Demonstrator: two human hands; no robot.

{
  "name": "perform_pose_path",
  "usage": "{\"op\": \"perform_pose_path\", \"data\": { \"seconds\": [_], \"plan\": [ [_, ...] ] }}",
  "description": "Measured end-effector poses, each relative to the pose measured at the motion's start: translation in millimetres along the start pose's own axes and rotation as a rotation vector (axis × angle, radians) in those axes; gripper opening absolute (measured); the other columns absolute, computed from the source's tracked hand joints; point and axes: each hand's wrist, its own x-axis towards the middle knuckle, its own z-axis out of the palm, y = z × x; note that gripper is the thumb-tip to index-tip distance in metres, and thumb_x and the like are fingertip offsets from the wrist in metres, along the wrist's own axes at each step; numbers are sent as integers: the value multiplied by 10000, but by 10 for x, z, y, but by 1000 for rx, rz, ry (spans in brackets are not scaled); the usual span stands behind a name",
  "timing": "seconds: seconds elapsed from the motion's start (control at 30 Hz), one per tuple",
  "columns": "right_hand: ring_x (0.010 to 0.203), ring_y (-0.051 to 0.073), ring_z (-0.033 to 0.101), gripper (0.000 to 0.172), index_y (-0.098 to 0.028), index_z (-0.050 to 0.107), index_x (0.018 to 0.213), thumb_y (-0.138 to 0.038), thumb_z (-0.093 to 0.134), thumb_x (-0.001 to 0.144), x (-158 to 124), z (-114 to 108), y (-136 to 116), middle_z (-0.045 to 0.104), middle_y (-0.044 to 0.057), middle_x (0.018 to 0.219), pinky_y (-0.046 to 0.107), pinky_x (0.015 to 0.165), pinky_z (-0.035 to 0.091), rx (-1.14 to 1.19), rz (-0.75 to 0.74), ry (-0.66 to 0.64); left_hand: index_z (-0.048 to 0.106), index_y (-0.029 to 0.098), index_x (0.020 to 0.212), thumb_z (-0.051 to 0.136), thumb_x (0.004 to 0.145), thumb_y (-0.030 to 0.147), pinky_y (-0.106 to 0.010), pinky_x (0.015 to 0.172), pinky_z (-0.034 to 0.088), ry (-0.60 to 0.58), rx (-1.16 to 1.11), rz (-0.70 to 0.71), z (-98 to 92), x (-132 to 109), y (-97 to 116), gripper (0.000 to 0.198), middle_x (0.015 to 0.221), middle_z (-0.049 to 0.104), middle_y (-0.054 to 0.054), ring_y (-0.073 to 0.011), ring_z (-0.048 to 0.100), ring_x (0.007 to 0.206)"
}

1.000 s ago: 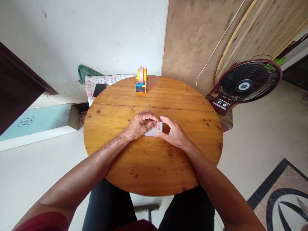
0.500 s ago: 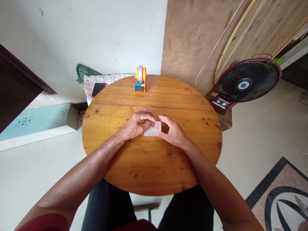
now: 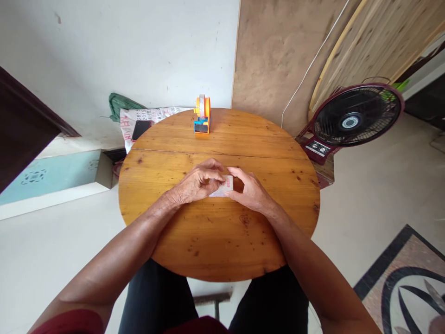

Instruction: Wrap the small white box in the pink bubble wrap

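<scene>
A small pale box (image 3: 227,184) with red print lies over the middle of the round wooden table (image 3: 215,246). What looks like clear plastic shows at its lower left. My left hand (image 3: 200,181) covers the box's left part, thumb and index finger pinched together on it. My right hand (image 3: 251,189) grips the right side, thumb at the lower corner and fingertips at the upper corner. A gap shows between the right palm and the box. The left fingers hide part of the red print.
An orange and blue tape dispenser (image 3: 202,115) stands at the table's far edge. To the right is a dark red fan (image 3: 351,121). Behind the table's left edge lie a dark phone (image 3: 141,129) and a printed white sack (image 3: 127,121). A white cord (image 3: 314,60) hangs along the wall.
My left thumb and index finger have shifted slightly right over the box and cover more of its red print. The right hand keeps the same hold.
</scene>
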Motion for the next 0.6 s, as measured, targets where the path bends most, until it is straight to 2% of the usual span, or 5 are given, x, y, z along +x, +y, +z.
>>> {"op": "perform_pose_path", "data": {
  "seconds": [0.1, 0.2, 0.3, 0.4, 0.6],
  "plan": [
    [1090, 245, 629, 577, -219, 517, 1292, -259, 685, 742, -2, 2, 6, 670, 84, 1211, 394, 946, 465, 8, -6, 2, 749, 233, 1021, 599, 835, 183, -324, 830, 512, -34, 51, 36, -24, -14, 25, 244, 1152, 605, -101, -209, 601, 999],
    [1094, 249, 625, 578, -220, 517, 1293, -260, 688, 742, -4, 7, 22, 672, 80, 1206, 402, 950, 461, 7, -14, 2, 761, 225, 986, 617, 815, 200, -324, 806, 515, -18, 3, 23, -29, -9, 29, 225, 1135, 612, -100, -207, 610, 965],
    [1099, 249, 624, 575, -225, 520, 1292, -277, 696, 747, -5, 10, 30, 666, 79, 1220, 405, 958, 457, 0, -21, 6, 774, 200, 892, 614, 823, 237, -299, 759, 512, 30, -128, -49, -17, 8, 13, 177, 1094, 607, -96, -200, 618, 943],
    [1094, 253, 626, 568, -219, 524, 1288, -276, 694, 748, -6, 9, 23, 670, 81, 1215, 414, 959, 456, -14, -20, 11, 769, 190, 850, 627, 821, 274, -318, 821, 505, 94, -235, -157, -9, 26, 0, 167, 1095, 608, -87, -214, 609, 1000],
    [1129, 259, 613, 571, -218, 524, 1291, -279, 690, 748, -9, 1, 12, 648, 93, 1265, 423, 980, 453, -14, -29, 15, 724, 178, 965, 681, 796, 368, -332, 861, 490, 197, -344, -264, 25, 53, -13, 257, 1054, 638, -78, -208, 606, 972]
  ]
}}
